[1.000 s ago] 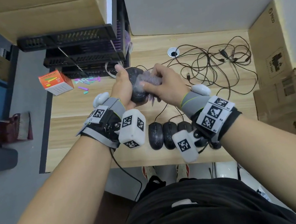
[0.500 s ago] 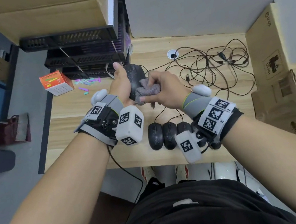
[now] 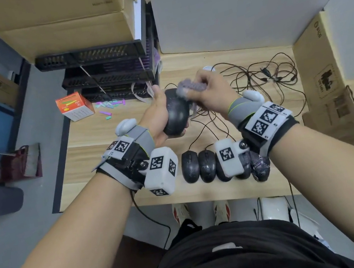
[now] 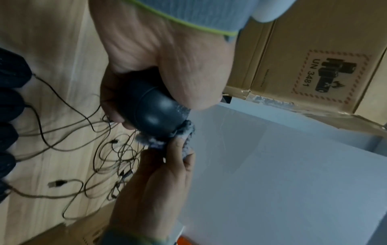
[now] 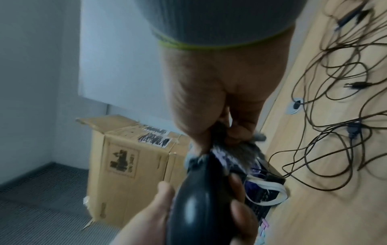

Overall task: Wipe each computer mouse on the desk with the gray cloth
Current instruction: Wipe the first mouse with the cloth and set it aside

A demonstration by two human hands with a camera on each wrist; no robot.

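My left hand [image 3: 157, 116] grips a black computer mouse [image 3: 177, 110] held up above the desk [image 3: 92, 133]; thumb and fingers wrap its body [image 4: 150, 109]. My right hand [image 3: 209, 93] pinches the bunched gray cloth [image 3: 189, 88] and presses it on the mouse's far end [image 5: 196, 203]. The cloth [image 4: 184, 132] shows at the mouse's tip in the left wrist view, and the cloth [image 5: 232, 149] also appears in the right wrist view. Several more black mice [image 3: 199, 165] lie in a row near the desk's front edge, partly hidden by my right wrist.
Tangled mouse cables [image 3: 262, 81] spread over the desk's right half. Black stacked trays [image 3: 104, 75] stand at the back left, an orange box [image 3: 74, 106] and small coloured pieces [image 3: 109, 106] beside them. Cardboard boxes [image 3: 324, 73] line the right side.
My right hand has slid the cloth from the mouse's middle up toward its far end. The left hand keeps the same grip on the mouse, slightly turned.
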